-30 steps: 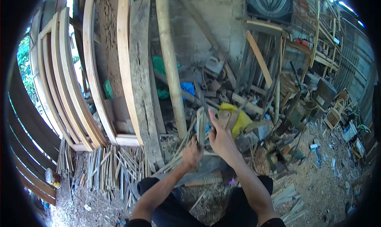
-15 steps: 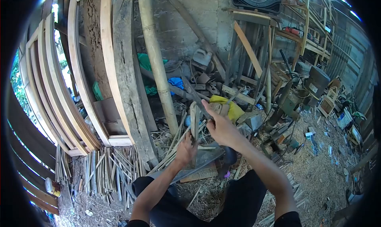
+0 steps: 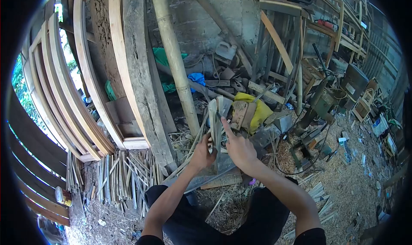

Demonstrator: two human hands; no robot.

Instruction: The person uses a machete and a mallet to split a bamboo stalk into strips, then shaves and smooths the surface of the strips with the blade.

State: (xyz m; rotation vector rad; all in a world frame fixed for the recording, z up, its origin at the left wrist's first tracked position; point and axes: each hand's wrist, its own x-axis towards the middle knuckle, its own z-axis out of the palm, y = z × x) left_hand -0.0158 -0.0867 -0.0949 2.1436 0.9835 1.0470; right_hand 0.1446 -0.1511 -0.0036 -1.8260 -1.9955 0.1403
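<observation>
Person is sitting low, dark-clad knees at the bottom of the view, both bare arms reaching forward over the littered ground.

Left hand (image 3: pixel 201 154) is wrapping around the lower part of a bamboo strip (image 3: pixel 213 120), fingers closed on it near its base. Right hand (image 3: pixel 238 150) is sitting just beside it to the right, index finger stretching up along a dark thin blade-like piece (image 3: pixel 219 135) that is standing against the strip; the other right fingers are curling in, though what they are gripping is hidden behind the hand, so I cannot tell for sure.

The strip is standing nearly upright in front of the chest, long axis running bottom to top, upper end pointing up and slightly away toward the wall. Its top appears to be splitting into two pale tongues. It is lying directly between the two hands, the left hand lower and the right hand a little higher and touching from the right. Both hands are about equally near; the left is carrying the hold.

Around: a thick bamboo pole (image 3: pixel 174 56) is leaning on the wall behind, curved wooden frames (image 3: pixel 92 73) are stacked at left, a bundle of cut slats (image 3: pixel 118 176) is lying on the ground, a yellow bag (image 3: pixel 257 110) is sitting just beyond the hands, and sawdust is covering the floor at right.
</observation>
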